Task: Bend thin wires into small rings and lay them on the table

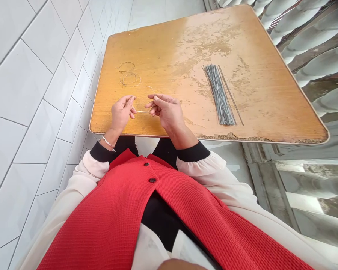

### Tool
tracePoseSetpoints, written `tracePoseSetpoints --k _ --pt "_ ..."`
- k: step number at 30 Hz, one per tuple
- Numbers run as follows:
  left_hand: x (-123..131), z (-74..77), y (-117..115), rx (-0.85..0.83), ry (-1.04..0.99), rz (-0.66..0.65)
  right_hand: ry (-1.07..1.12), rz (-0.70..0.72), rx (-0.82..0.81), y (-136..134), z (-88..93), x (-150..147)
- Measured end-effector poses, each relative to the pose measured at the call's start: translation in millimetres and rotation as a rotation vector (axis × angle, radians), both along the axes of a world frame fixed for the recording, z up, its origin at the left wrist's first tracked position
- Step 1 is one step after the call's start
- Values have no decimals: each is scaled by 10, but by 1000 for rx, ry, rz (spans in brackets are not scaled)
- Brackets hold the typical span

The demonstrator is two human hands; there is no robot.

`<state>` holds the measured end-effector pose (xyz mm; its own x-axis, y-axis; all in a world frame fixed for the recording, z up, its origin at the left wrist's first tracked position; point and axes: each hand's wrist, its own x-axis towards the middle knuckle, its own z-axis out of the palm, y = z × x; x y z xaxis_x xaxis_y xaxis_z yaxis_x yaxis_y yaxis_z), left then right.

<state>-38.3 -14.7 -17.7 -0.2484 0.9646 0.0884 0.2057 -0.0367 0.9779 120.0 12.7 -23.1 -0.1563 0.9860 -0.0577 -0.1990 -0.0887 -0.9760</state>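
Above the near left part of the wooden table (169, 48), a thin wire (142, 111) stretches between my two hands. My left hand (121, 112) is closed, its thumb and forefinger pinching the wire. My right hand (167, 111) pinches the same wire, and a curved end sticks up past its fingers. Just beyond my left hand lie wire rings (126, 67), bent into rough circles. To the right of my right hand rests a bundle of straight grey wires (219, 95), with a few loose ones alongside it.
A white tiled wall (45, 78) runs close along the left side. Pale balusters (312, 67) stand past the table's right edge. The tabletop's veneer is worn and peeling near the front right edge.
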Motion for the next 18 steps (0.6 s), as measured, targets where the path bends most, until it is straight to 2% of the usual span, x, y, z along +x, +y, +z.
tracePoseSetpoints --k 6,12,18 --pt "153 -18 -5 -8 -125 -12 123 -34 -80 -44 -7 -119" --pt "310 -137 3 -17 -213 54 128 -70 -14 -52 -108 -168" --pt "223 -109 -57 -60 -184 -36 77 -31 -25 4 -85 -29"
